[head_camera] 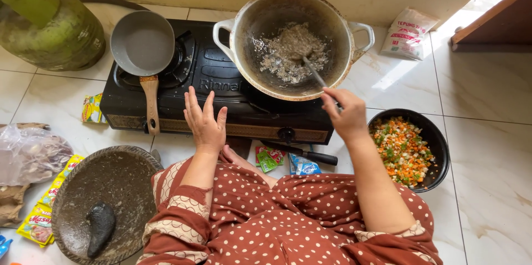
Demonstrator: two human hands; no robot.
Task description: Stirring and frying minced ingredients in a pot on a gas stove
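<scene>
A white flour bag with red print (407, 33) leans at the wall, right of the wok. A yellow sachet (92, 108) lies left of the stove. Green and blue sachets (282, 160) lie before the stove. Yellow-red sachets (41, 215) lie beside the stone mortar.

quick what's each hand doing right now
Left hand: open, fingers spread, resting on the stove edge.
Right hand: closed on a spoon in the wok.

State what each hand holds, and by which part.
The right hand grips a spoon by its handle's upper end. The left hand holds nothing.
</scene>
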